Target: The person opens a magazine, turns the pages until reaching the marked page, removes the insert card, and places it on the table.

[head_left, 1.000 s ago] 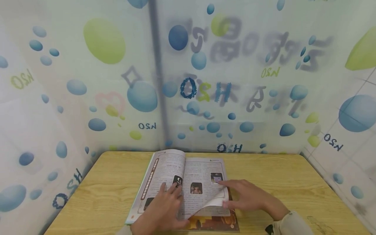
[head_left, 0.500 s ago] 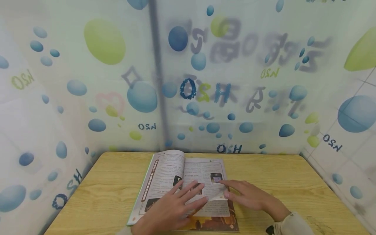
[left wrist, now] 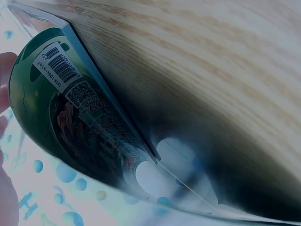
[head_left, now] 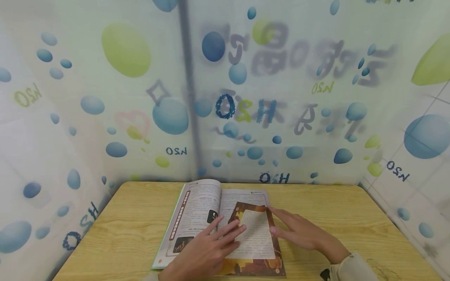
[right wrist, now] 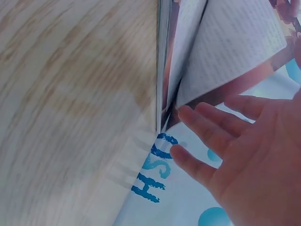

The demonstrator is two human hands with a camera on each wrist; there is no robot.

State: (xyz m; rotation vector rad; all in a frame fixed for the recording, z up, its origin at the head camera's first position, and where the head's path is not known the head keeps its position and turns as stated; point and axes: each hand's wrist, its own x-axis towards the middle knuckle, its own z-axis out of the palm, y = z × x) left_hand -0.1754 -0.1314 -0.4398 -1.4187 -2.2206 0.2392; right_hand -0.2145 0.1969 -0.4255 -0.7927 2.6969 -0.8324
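An open magazine (head_left: pixel 197 199) lies on the wooden table. On its right half, a brown-bordered page (head_left: pixel 256 234) with a pale text panel shows, its upper part slanting across the white page behind. Over the lower middle of the magazine rests my left hand (head_left: pixel 211 248), fingers spread and straight. At the right edge of the pages is my right hand (head_left: pixel 302 234), fingers extended, index fingertip by the slanted page's upper corner. The right wrist view shows a raised text page (right wrist: pixel 230 52) beside the fingertips. In the left wrist view, the green back cover (left wrist: pixel 70 108) with a barcode curves upward.
The wooden table (head_left: pixel 334 210) extends on both sides of the magazine. Behind it and at the sides hang pale curtains (head_left: pixel 295 117) printed with blue and green spots and H2O lettering.
The white page with photos on the right has been folded back, uncovering the brown-bordered one. My left hand moved right across the pages, then slightly back; the right stayed near the page edge.
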